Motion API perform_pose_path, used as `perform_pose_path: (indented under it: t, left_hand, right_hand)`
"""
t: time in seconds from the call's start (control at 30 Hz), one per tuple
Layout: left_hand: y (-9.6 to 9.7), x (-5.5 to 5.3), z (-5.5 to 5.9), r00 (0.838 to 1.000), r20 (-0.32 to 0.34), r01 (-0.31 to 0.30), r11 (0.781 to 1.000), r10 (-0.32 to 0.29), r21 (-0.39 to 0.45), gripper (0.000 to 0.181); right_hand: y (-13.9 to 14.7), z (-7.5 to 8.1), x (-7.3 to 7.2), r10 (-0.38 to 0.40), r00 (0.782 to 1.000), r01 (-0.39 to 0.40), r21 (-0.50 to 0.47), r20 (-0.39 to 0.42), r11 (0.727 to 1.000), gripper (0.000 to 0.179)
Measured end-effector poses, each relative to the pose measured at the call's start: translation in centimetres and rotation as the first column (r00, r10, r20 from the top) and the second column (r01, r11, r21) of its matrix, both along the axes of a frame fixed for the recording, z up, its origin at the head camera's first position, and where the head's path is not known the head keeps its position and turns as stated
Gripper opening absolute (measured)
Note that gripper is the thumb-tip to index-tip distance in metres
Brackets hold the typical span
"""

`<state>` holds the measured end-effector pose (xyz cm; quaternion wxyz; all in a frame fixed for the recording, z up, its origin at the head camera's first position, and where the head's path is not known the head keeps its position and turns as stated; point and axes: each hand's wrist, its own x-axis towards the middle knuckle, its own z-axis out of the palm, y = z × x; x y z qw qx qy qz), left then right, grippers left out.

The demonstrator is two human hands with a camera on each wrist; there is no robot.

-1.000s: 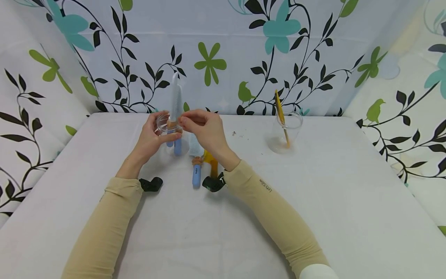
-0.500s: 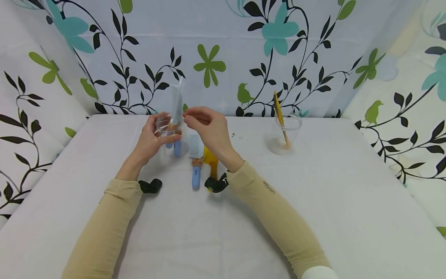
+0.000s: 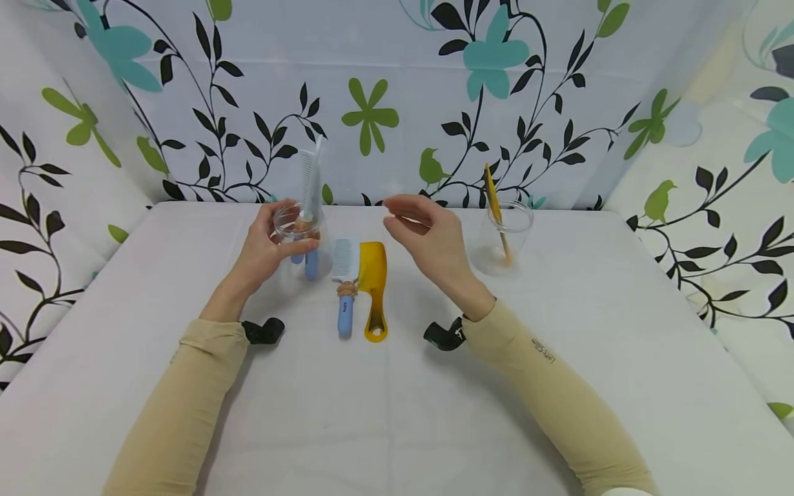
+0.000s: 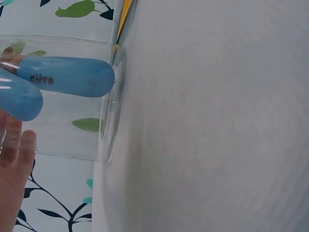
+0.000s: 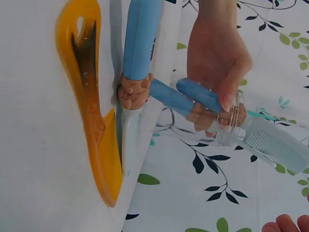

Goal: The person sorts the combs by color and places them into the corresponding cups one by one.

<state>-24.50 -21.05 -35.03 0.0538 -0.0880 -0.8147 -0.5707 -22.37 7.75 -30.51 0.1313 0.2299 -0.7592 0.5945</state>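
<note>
My left hand [image 3: 256, 249] grips a clear jar [image 3: 280, 219] by its side, thumb in front. Two pale combs [image 3: 309, 178] with blue handles stand in that jar, handles down and teeth above the rim. Through the jar wall in the left wrist view, one blue handle [image 4: 82, 77] shows lettering. My right hand [image 3: 431, 238] is apart from everything, its loosely bent fingers holding nothing. Between the hands a third blue-handled comb [image 3: 345, 313] lies on the table, beside a yellow comb [image 3: 373, 269]. Just the fingertips [image 5: 285, 224] of my right hand show in the right wrist view.
A second clear jar [image 3: 526, 231] stands at the back right, with a yellow, narrow-looking comb [image 3: 493, 196] leaning in it. The white table [image 3: 397, 406] ends at a patterned cloth [image 3: 409, 41] behind both jars.
My right hand has moved right, away from the combs in the left jar, uncovering the yellow comb on the table. Those combs have tilted slightly; my left hand keeps its grip.
</note>
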Motion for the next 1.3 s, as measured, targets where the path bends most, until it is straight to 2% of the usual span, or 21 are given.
perform_pose_path:
  t: [0.23, 0.37, 0.47, 0.6, 0.83, 1.03, 1.17, 1.3]
  left_hand:
    - [-0.1, 0.1, 0.1, 1.000, -0.009, 0.007, 1.000, -0.007, 0.000, 0.085]
    - [0.1, 0.0, 0.1, 1.000, -0.004, 0.010, 1.000, -0.010, -0.002, 0.085]
    - [0.1, 0.0, 0.1, 1.000, -0.002, 0.010, 1.000, -0.010, -0.005, 0.085]
    - [0.2, 0.1, 0.2, 1.000, -0.005, 0.005, 1.000, -0.005, -0.008, 0.084]
    - [0.1, 0.1, 0.1, 1.000, 0.001, -0.006, 1.000, 0.006, -0.031, 0.086]
    - [0.1, 0.1, 0.4, 1.000, -0.004, 0.002, 0.999, -0.002, -0.044, 0.086]
    - [0.1, 0.2, 0.4, 1.000, -0.006, 0.006, 0.998, -0.007, -0.055, 0.086]
    - [0.3, 0.3, 0.5, 1.000, -0.011, 0.005, 0.998, -0.005, -0.062, 0.085]
  right_hand:
    - [2.3, -0.2, 0.6, -0.017, 1.000, 0.017, -0.016, 0.003, 1.000, 0.029]
    - [3.6, -0.4, 0.7, -0.015, 1.000, 0.015, 0.016, -0.004, 1.000, 0.031]
    - [4.8, -0.5, 1.0, -0.035, 0.999, 0.037, 0.042, -0.033, 0.998, 0.033]
    - [6.5, -0.2, 1.2, -0.071, 0.995, 0.073, 0.021, -0.068, 0.997, 0.034]
    - [9.3, 1.1, 0.4, -0.148, 0.980, 0.150, 0.006, -0.132, 0.989, 0.035]
    - [11.6, 1.7, -0.5, -0.236, 0.962, 0.233, -0.038, -0.138, 0.972, 0.037]
    - [13.0, 1.5, -1.3, -0.290, 0.951, 0.296, 0.048, -0.107, 0.954, 0.046]
    - [14.0, 0.8, -2.2, -0.318, 0.948, 0.312, 0.201, -0.004, 0.929, 0.065]
